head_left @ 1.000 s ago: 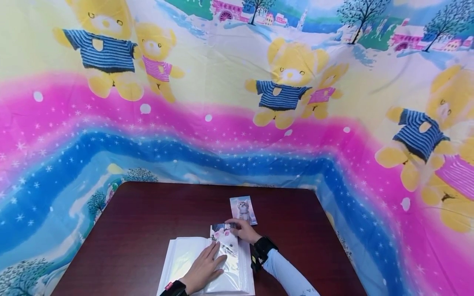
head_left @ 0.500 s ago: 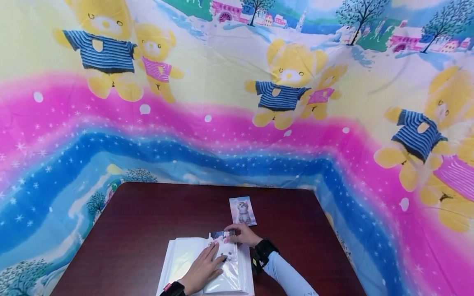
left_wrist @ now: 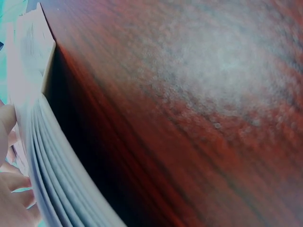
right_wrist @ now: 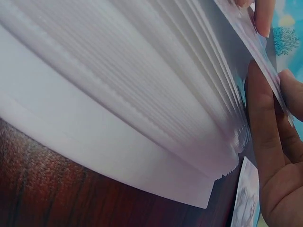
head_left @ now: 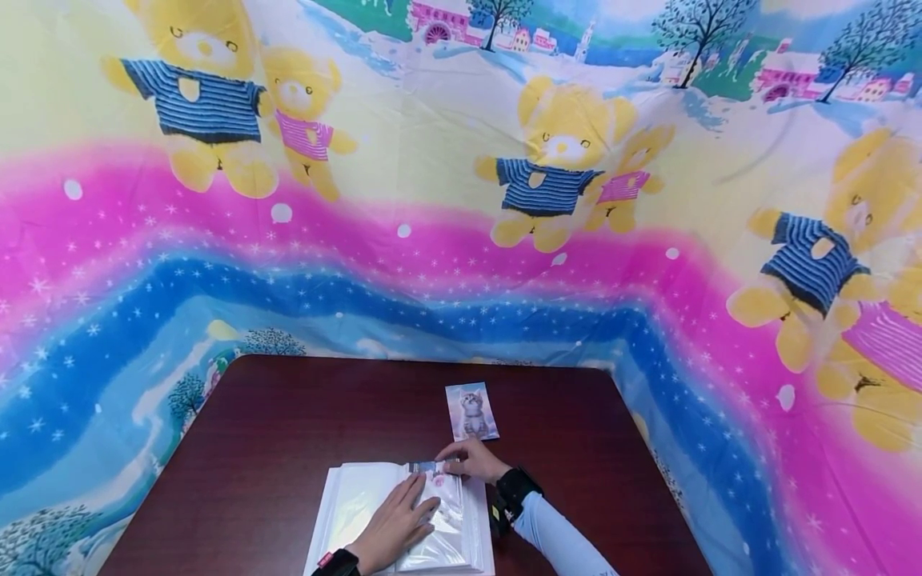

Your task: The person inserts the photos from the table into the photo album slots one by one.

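Note:
A photo album [head_left: 356, 500] lies spread on the table, its pages white with clear sleeves. In the head view, a photo with pink flowers [head_left: 438, 482] sits mostly inside the right page's sleeve, its dark upper strip at the top edge. My left hand [head_left: 396, 520] rests with straight fingers across the middle of the album, fingertips on the sleeve near the photo. At the page's top edge my right hand [head_left: 475, 462] pinches the photo; the right wrist view has thumb and fingers on either side of the thin sheet [right_wrist: 265, 66].
Just beyond the right hand, a kitten picture [head_left: 471, 410] lies on the dark red-brown table [head_left: 324, 408]. Thick stacked pages [right_wrist: 142, 80] show in the right wrist view. A cartoon-bear curtain [head_left: 403, 264] hangs round the table's far side.
The flower photo has slid down into the sleeve, from sticking out above the page to nearly level with its top. My right hand has moved slightly down with it; the left hand stays put.

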`<state>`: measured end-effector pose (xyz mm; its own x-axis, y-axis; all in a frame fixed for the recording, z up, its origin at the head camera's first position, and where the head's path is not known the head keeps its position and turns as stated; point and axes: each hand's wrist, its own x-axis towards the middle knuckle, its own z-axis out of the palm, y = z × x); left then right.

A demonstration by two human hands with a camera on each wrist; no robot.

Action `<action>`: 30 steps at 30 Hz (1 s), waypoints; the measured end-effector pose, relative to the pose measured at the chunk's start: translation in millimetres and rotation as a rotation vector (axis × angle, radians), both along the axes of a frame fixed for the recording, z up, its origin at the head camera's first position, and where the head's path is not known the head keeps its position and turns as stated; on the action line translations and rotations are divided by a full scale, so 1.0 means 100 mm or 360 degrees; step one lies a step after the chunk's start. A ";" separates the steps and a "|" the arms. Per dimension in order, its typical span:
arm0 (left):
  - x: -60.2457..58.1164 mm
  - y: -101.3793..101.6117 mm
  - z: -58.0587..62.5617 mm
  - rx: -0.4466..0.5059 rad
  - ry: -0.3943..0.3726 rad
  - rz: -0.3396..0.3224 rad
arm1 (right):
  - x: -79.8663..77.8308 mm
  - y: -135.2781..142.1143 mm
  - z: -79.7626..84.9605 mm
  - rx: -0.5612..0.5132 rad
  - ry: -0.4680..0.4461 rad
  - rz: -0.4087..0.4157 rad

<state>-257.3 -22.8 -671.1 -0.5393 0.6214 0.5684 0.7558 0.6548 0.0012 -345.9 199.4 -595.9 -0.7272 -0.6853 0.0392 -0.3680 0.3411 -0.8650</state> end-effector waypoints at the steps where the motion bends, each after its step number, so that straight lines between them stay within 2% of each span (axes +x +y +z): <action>1: 0.00 0.00 0.00 0.0003 0.0006 -0.0004 | 0.01 0.00 0.01 0.0001 0.0015 -0.0004; 6: 0.00 0.01 0.00 0.0014 -0.0005 -0.0011 | 0.03 -0.02 -0.01 -0.0004 0.0119 -0.0058; 12: 0.00 0.01 0.00 0.0013 -0.0041 -0.0009 | -0.02 -0.02 -0.21 0.0009 0.0168 -0.0151; 15: 0.00 0.01 0.00 0.0056 -0.0064 -0.0013 | -0.01 -0.02 -0.29 -0.0039 0.0133 -0.0224; 17: 0.01 0.01 0.01 0.0104 -0.0084 -0.0019 | 0.04 -0.03 -0.31 -0.0121 0.0032 -0.0305; 18: 0.01 0.01 0.03 0.0127 -0.0112 -0.0014 | 0.10 -0.05 -0.26 -0.0170 -0.0034 -0.0353; 20: 0.03 0.00 0.06 0.0170 -0.0198 0.0007 | 0.22 -0.08 -0.19 -0.0289 -0.0205 -0.0438; 24: 0.08 -0.02 0.17 0.0282 -0.0412 0.0064 | 0.43 -0.17 -0.16 -0.0531 -0.0542 -0.0553; 26: 0.09 -0.04 0.25 0.0376 -0.0496 0.0089 | 0.49 -0.23 -0.21 -0.0627 -0.0674 -0.0561; 28: 0.10 -0.05 0.34 0.0487 -0.0556 0.0110 | 0.56 -0.31 -0.21 -0.0686 -0.0722 -0.0551; 30: 0.09 -0.07 0.43 0.0608 -0.0618 0.0128 | 0.63 -0.40 -0.19 -0.0713 -0.0707 -0.0522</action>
